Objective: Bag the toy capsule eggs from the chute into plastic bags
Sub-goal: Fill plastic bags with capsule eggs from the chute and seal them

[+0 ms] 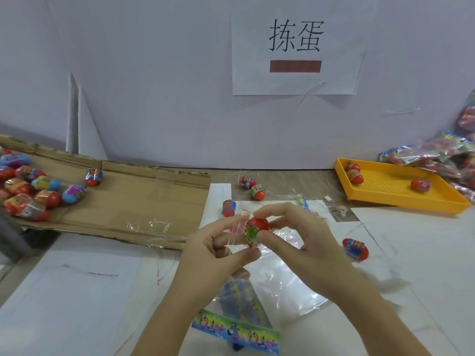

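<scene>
A red capsule egg with a green label (pixel 255 231) sits at the mouth of a clear plastic bag (pixel 241 296) above the table's middle. My right hand (pixel 300 242) pinches the egg between thumb and fingers. My left hand (pixel 218 249) pinches the bag's open rim beside it. The bag hangs down toward me, with a colourful printed header card (pixel 235 332) at its lower end. Several red and blue eggs (pixel 33 187) lie on the cardboard chute (pixel 133 201) at the left.
Loose eggs lie on the table: two near the wall (pixel 253 187), one by the chute's end (pixel 228 208), one at my right (pixel 356 249). A yellow perforated tray (pixel 401 195) holds three eggs. Filled bags (pixel 447 155) pile up far right. A paper sign (pixel 295 44) hangs on the wall.
</scene>
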A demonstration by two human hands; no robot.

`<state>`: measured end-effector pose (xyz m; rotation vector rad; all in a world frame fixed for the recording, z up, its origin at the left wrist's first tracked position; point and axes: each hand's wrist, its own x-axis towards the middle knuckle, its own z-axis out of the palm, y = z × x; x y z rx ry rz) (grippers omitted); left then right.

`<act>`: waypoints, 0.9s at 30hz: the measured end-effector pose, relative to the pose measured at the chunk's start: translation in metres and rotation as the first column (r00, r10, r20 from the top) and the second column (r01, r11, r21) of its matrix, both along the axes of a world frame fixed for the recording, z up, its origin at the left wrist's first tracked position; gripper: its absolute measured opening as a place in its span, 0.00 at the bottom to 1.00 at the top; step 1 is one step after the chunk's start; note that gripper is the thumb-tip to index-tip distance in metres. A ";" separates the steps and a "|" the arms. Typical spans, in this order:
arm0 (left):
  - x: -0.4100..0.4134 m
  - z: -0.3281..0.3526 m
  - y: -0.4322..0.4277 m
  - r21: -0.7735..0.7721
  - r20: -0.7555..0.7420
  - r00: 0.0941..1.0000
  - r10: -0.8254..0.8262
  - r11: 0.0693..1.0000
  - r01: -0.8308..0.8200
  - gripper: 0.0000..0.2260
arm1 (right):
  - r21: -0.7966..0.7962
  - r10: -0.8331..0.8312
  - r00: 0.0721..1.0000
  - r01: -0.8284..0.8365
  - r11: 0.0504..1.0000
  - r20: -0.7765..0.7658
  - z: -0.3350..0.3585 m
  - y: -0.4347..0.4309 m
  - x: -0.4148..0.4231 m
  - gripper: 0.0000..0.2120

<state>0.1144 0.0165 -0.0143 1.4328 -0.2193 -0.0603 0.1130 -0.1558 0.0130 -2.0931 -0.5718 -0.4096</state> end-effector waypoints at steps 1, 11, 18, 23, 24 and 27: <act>0.000 -0.001 -0.001 0.000 0.018 1.000 -0.005 1.000 0.005 0.23 | -0.011 0.002 1.000 -0.002 1.000 0.013 0.001 0.000 0.000 0.12; 0.000 -0.003 -0.001 -0.072 -0.035 0.997 -0.068 0.995 0.065 0.26 | -0.290 -0.049 0.999 0.047 0.956 -0.002 0.005 -0.004 0.000 0.11; 0.004 -0.002 0.002 -0.254 -0.080 0.996 0.038 0.965 -0.057 0.20 | 0.076 -0.118 0.988 0.126 0.989 -0.104 -0.006 0.007 -0.001 0.29; 0.004 0.001 0.003 -0.287 -0.053 0.995 0.088 0.953 -0.100 0.22 | 0.405 0.136 0.873 0.076 0.911 -0.469 -0.006 0.011 0.005 0.13; 0.004 0.002 0.005 -0.257 -0.064 0.996 0.058 0.964 -0.072 0.24 | 0.451 0.132 0.887 0.093 0.887 -0.443 -0.007 0.012 0.005 0.06; 0.004 0.000 0.006 -0.117 -0.162 0.983 -0.089 0.991 0.071 0.28 | 0.527 0.125 0.910 0.113 0.843 -0.395 -0.008 0.015 0.005 0.04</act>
